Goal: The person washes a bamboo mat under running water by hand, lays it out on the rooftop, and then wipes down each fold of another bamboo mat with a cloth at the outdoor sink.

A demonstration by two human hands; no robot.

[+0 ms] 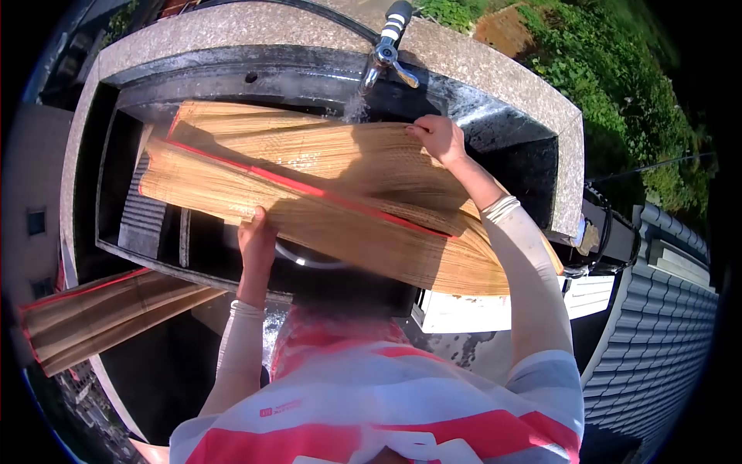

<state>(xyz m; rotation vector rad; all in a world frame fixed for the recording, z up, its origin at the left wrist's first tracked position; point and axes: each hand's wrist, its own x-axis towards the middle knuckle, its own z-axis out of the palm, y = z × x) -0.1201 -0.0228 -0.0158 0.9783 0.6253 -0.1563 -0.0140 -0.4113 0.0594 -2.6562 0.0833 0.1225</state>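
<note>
A folded straw mat (pixel 340 155) with red edging lies across the stone sink, spanning it at a slant. My left hand (pixel 256 243) grips the mat's near edge, thumb on top and the other fingers hidden underneath. At the far edge, my right hand (pixel 439 139) is closed in a pinch on the straw. Water runs from the metal tap (pixel 384 54) just beyond the mat, left of my right hand. Small white flecks or droplets show on the straw near the middle.
The sink's speckled stone rim (pixel 224 32) curves around the far side. A ridged washboard surface (pixel 144 213) slopes at its left. Another red-edged straw mat (pixel 116 309) rests at lower left. Green plants (pixel 610 85) grow beyond the rim, and a tiled roof (pixel 657 340) lies right.
</note>
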